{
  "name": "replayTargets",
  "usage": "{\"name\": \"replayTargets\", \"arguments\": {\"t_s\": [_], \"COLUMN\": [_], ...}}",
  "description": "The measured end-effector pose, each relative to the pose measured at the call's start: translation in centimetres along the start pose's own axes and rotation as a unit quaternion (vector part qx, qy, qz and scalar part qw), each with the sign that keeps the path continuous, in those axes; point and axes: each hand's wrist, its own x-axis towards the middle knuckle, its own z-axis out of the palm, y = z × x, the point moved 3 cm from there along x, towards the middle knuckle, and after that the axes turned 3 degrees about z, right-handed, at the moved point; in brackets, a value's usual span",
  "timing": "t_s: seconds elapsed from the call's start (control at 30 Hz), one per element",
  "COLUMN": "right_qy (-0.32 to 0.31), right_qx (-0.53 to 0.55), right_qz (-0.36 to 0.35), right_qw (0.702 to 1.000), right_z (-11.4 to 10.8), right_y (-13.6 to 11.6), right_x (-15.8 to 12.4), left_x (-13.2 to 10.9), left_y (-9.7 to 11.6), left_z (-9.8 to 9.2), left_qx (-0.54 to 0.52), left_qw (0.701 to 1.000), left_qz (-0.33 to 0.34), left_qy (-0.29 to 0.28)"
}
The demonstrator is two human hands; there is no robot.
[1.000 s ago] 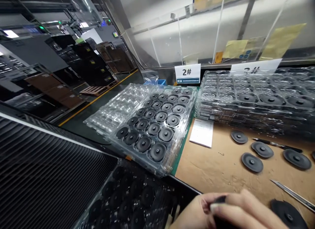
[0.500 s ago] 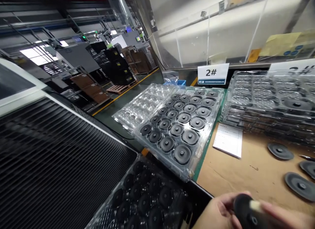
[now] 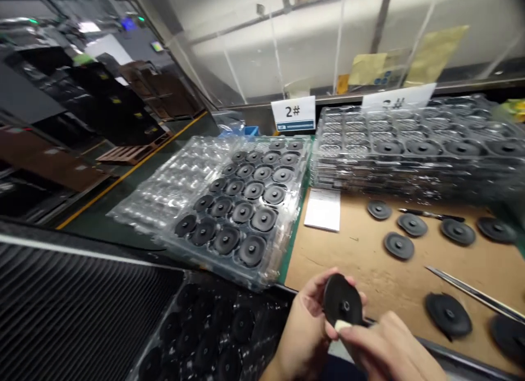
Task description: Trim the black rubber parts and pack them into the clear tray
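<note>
Worktop: brown board (image 3: 328,250) with a green strip (image 3: 293,247) along its left side and a dark front edge (image 3: 463,351) at the bottom.
Held disc: black disc (image 3: 341,293), tilted, just above the board's front edge.
Left hand (image 3: 305,318): closed around the black disc's rim, thumb and fingers gripping.
Right hand (image 3: 389,345): fingers bent, a pale tip (image 3: 341,326) at the disc's lower rim; whether this is held or worn, I cannot tell.
Board's load: loose discs (image 3: 400,245), a black stick (image 3: 431,214), a slim metal tool (image 3: 471,291), a white card (image 3: 322,210).
Back: stack of clear trays (image 3: 410,176) beside a "2#" sign (image 3: 293,113), below a transparent screen (image 3: 307,47).
Left: filled tray (image 3: 281,228) next to clear plastic (image 3: 168,184); lower tray (image 3: 266,304) near a ribbed black surface (image 3: 74,315).
Room: dark stacks (image 3: 110,107), a pallet (image 3: 133,151), a yellow floor line (image 3: 131,173).
Moving space: brown board stretches between white card, hands and loose discs; the metal tool's tip points into it from the right.
</note>
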Motion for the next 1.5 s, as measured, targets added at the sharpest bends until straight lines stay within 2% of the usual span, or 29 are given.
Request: {"name": "replayTargets", "arguments": {"t_s": [0.13,0.23,0.3,0.4,0.47,0.5,0.57,0.6,0.67,0.73,0.8,0.9,1.07,1.13,1.17,1.2,1.23,1.3,1.37,1.5], "right_qy": [0.011,-0.003,-0.031,-0.053,-0.054,-0.058,-0.073,-0.072,-0.056,-0.048,-0.063,-0.065,-0.047,-0.050,-0.048,-0.042,-0.033,-0.008,0.015,0.048], "right_qx": [0.026,0.042,0.049,-0.005,-0.048,-0.047,0.009,0.042,0.075,0.057,0.035,0.011,0.021,0.049,0.062,0.073,0.080,0.091,0.106,0.146], "right_qz": [0.039,0.033,0.022,0.083,0.105,0.092,0.066,0.081,0.153,0.221,0.234,0.246,0.268,0.278,0.286,0.296,0.308,0.335,0.362,0.389], "right_qw": [0.999,0.999,0.998,0.995,0.992,0.993,0.995,0.993,0.984,0.973,0.970,0.967,0.962,0.958,0.955,0.952,0.948,0.938,0.926,0.908], "right_z": [-0.9,-1.8,-2.4,-3.2,-3.7,-3.8,-3.5,-3.2,-2.2,-0.6,1.1,2.2,-0.1,-1.0,-1.4,-1.6,-1.8,-2.3,-2.8,-4.3], "right_y": [0.6,1.4,2.0,3.9,5.5,6.4,8.3,9.6,12.3,14.6,15.9,16.3,14.4,13.5,13.1,12.8,12.6,12.2,11.8,10.8], "right_x": [1.1,0.8,-0.4,-2.0,-2.0,-1.7,-1.1,-1.0,-1.4,-2.6,-3.9,-5.3,-5.5,-5.8,-6.1,-6.5,-7.0,-7.9,-8.6,-8.7], "left_x": [0.4,0.9,1.2,1.7,2.0,2.1,2.3,2.4,2.4,2.5,2.6,2.8,3.0,3.1,3.2,3.2,3.1,2.9,2.6,2.2], "left_y": [-0.9,-1.3,-1.6,-2.4,-3.0,-3.3,-3.6,-3.7,-3.9,-4.0,-4.2,-4.4,-4.2,-4.0,-3.8,-3.6,-3.3,-3.0,-3.1,-3.1], "left_z": [1.3,1.8,1.5,0.6,0.4,0.4,0.8,1.0,1.1,0.8,0.3,-0.3,0.1,0.2,0.1,0.1,0.1,0.3,0.4,1.0], "left_qx": [0.042,0.053,0.031,0.025,0.030,0.027,0.015,0.010,-0.001,-0.015,-0.028,-0.036,-0.024,0.043,0.112,0.202,0.298,0.452,0.522,0.565], "left_qw": [0.998,0.998,0.998,0.995,0.992,0.991,0.991,0.990,0.988,0.984,0.982,0.981,0.979,0.986,0.986,0.976,0.950,0.876,0.828,0.797], "left_qz": [-0.028,-0.041,-0.055,-0.080,-0.099,-0.109,-0.123,-0.132,-0.154,-0.176,-0.185,-0.190,-0.199,-0.154,-0.108,-0.045,0.024,0.126,0.151,0.144], "left_qy": [-0.025,-0.007,0.010,0.051,0.075,0.075,0.057,0.041,0.014,0.006,0.011,0.015,-0.024,-0.046,-0.058,-0.071,-0.085,-0.112,-0.138,-0.156]}}
